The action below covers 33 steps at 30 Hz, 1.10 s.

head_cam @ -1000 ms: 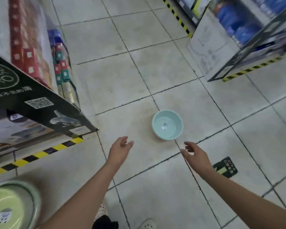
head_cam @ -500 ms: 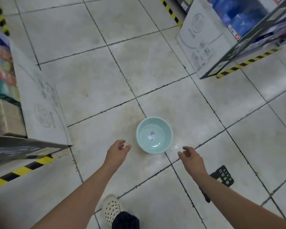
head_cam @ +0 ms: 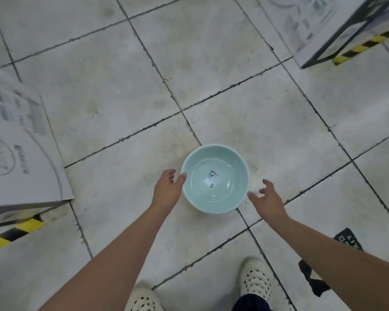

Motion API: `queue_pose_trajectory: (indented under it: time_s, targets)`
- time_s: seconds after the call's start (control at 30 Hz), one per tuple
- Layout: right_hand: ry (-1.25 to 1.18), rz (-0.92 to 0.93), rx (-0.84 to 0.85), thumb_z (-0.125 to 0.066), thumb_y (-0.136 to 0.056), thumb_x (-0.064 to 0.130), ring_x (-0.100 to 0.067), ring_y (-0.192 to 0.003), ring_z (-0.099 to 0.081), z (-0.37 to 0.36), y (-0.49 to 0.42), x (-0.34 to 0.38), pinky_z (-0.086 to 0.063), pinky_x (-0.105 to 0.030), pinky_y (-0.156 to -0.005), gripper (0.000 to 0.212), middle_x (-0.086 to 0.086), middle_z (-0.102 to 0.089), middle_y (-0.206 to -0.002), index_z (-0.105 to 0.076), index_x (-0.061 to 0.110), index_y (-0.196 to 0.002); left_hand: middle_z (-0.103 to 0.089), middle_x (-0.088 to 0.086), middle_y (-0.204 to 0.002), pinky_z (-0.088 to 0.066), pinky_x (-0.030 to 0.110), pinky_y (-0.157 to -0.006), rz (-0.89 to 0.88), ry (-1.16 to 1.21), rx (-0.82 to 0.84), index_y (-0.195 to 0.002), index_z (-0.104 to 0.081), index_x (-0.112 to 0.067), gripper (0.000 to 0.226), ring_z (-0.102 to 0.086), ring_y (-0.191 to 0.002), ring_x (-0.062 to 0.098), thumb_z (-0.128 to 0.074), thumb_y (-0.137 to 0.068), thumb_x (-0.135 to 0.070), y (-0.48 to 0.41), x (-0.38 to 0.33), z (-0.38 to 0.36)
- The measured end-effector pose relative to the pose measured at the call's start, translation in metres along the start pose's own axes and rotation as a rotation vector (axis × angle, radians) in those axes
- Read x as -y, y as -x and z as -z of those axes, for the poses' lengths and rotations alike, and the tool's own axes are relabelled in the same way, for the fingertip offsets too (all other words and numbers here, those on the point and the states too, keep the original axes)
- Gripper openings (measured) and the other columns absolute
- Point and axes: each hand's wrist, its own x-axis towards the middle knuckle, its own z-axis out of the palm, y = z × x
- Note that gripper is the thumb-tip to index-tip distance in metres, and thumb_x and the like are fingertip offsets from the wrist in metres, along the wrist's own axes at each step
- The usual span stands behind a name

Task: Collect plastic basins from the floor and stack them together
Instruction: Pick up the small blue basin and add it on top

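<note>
Pale grey floor tiles [head_cam: 112,104] with dark grout lines fill the view, and a black sticker [head_cam: 347,240] with white marks lies on them at the lower right. A white printed display panel [head_cam: 20,158] stands at the left above yellow-and-black striped tape [head_cam: 14,232], and a second panel [head_cam: 312,25] with a dark frame and its own striped tape [head_cam: 368,43] stands at the upper right. Two cream perforated shoes [head_cam: 256,279] show at the bottom edge.

A single head-worn wide-angle camera looks almost straight down at the nearby tiled floor [head_cam: 103,90].
</note>
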Motion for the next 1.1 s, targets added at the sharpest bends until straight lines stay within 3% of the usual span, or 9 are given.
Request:
queue_pose_trajectory:
  time_s: [0.23, 0.3, 0.4, 0.53, 0.7, 0.8, 0.97, 1.1]
  targets:
    - [0.08, -0.08, 0.098, -0.062, -0.09, 0.043, -0.034, -0.123, -0.054, -0.046, -0.083, -0.038, -0.042, -0.034, -0.095, 0.078, -0.017, -0.059, -0.131, -0.025, 0.01, -0.15, -0.048, 0.012, -0.143, -0.038, 0.029, -0.094, 0.133, 0.026, -0.053, -0.144, -0.038, -0.015, 0.07, -0.051, -0.127, 0.025, -0.063, -0.088, -0.047, -0.059, 0.059, -0.056]
    - [-0.009, -0.101, 0.079, -0.064, -0.089, 0.035, -0.036, -0.116, -0.058, -0.058, -0.099, -0.043, -0.048, -0.041, -0.097, 0.072, -0.015, -0.06, -0.128, -0.03, 0.012, -0.148, -0.05, 0.011, -0.14, -0.041, 0.032, -0.097, 0.145, 0.018, -0.031, -0.145, -0.037, -0.015, 0.07, -0.054, -0.123, 0.026, -0.066, -0.087, -0.041, -0.07, 0.073, -0.066]
    - [-0.18, -0.119, 0.047, -0.062, -0.087, 0.015, -0.036, -0.106, -0.062, -0.075, -0.117, -0.056, -0.054, -0.052, -0.089, 0.06, -0.014, -0.06, -0.123, -0.038, 0.017, -0.143, -0.063, 0.007, -0.123, -0.053, 0.04, -0.093, 0.11, 0.005, -0.024, -0.138, -0.044, -0.016, 0.059, -0.063, -0.103, 0.024, -0.068, -0.085, -0.023, -0.085, 0.089, -0.077]
    - [-0.296, -0.105, 0.072, -0.053, -0.087, 0.003, -0.034, -0.098, -0.063, -0.078, -0.12, -0.065, -0.06, -0.049, -0.074, 0.055, -0.014, -0.06, -0.112, -0.041, 0.018, -0.138, -0.064, 0.001, -0.103, -0.058, 0.047, -0.083, 0.074, -0.018, -0.012, -0.13, -0.049, -0.016, 0.053, -0.066, -0.092, 0.024, -0.063, -0.079, -0.008, -0.089, 0.098, -0.076]
    - [-0.257, -0.035, 0.081, -0.057, -0.088, 0.008, -0.027, -0.086, -0.063, -0.054, -0.085, -0.046, -0.056, -0.038, -0.062, 0.046, -0.005, -0.058, -0.095, -0.042, 0.014, -0.131, -0.063, -0.003, -0.094, -0.059, 0.045, -0.073, 0.008, 0.017, -0.086, -0.11, -0.05, -0.022, 0.035, -0.065, -0.086, 0.019, -0.063, -0.079, -0.011, -0.052, 0.08, -0.061]
    - [-0.189, 0.052, 0.078, -0.059, -0.087, 0.01, -0.025, -0.085, -0.061, -0.03, -0.057, -0.016, -0.051, -0.034, -0.064, 0.049, -0.002, -0.058, -0.094, -0.041, 0.019, -0.131, -0.064, -0.004, -0.095, -0.059, 0.043, -0.072, -0.029, 0.087, -0.137, -0.107, -0.052, -0.026, 0.035, -0.064, -0.087, 0.018, -0.06, -0.08, -0.006, -0.012, 0.057, -0.04]
    - [-0.159, 0.209, 0.105, -0.058, -0.086, 0.01, -0.02, -0.093, -0.061, 0.017, 0.011, 0.057, -0.05, -0.028, -0.068, 0.055, 0.0, -0.061, -0.105, -0.042, 0.023, -0.137, -0.068, 0.001, -0.092, -0.057, 0.039, -0.068, -0.055, 0.219, -0.243, -0.101, -0.061, -0.03, 0.033, -0.065, -0.082, 0.02, -0.055, -0.082, -0.003, 0.062, 0.005, 0.016]
    - [-0.069, 0.361, 0.134, -0.055, -0.087, 0.009, -0.02, -0.096, -0.059, 0.052, 0.079, 0.117, -0.045, -0.024, -0.066, 0.055, 0.0, -0.061, -0.11, -0.043, 0.024, -0.138, -0.065, 0.006, -0.084, -0.055, 0.027, -0.048, -0.087, 0.274, -0.307, -0.095, -0.063, -0.032, 0.036, -0.06, -0.068, 0.02, -0.055, -0.083, 0.0, 0.133, -0.04, 0.072]
